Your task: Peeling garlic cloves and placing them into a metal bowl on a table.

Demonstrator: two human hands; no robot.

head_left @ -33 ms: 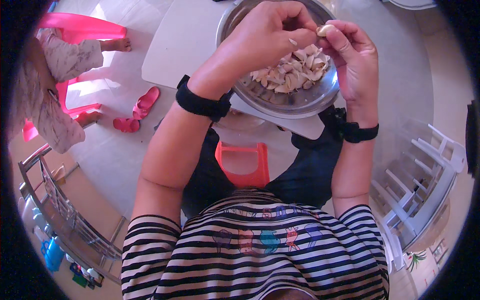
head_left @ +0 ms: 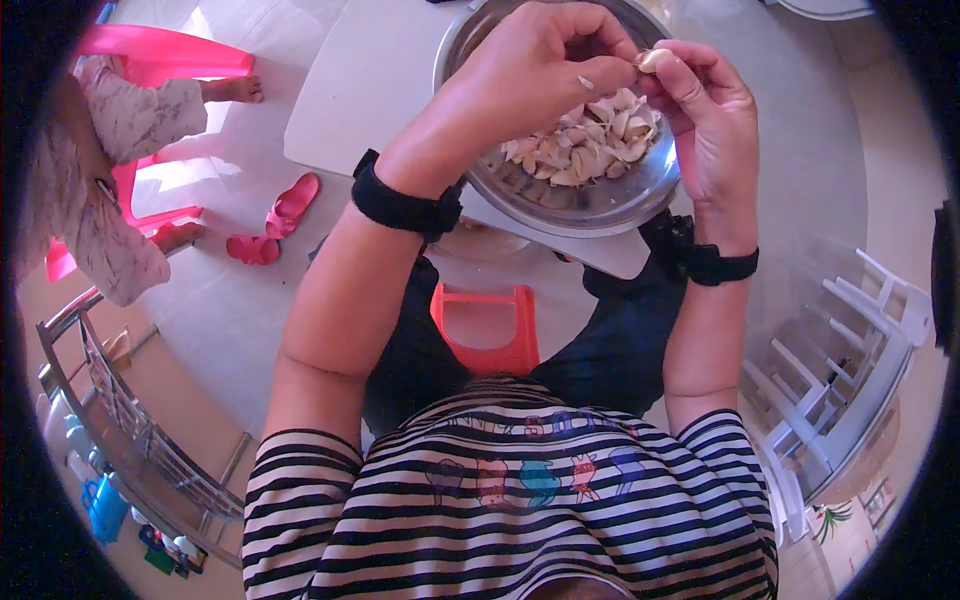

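A pale garlic clove is pinched between the thumb and fingers of my right hand, above the right side of a metal bowl. From the other side, my left hand has its thumb and forefinger closed at the clove's left end; their tips partly hide it. A small flake of skin sticks to my left thumb. Below my hands, a heap of garlic cloves and papery skins lies in the bowl. Both my wrists wear black straps.
Under the bowl is a pale table. A red plastic stool stands between my legs. To the left, another person's legs show by a pink chair, with pink slippers on the floor. A white rack-like piece stands right.
My hands and the clove have shifted very slightly to the right. Everything else looks the same.
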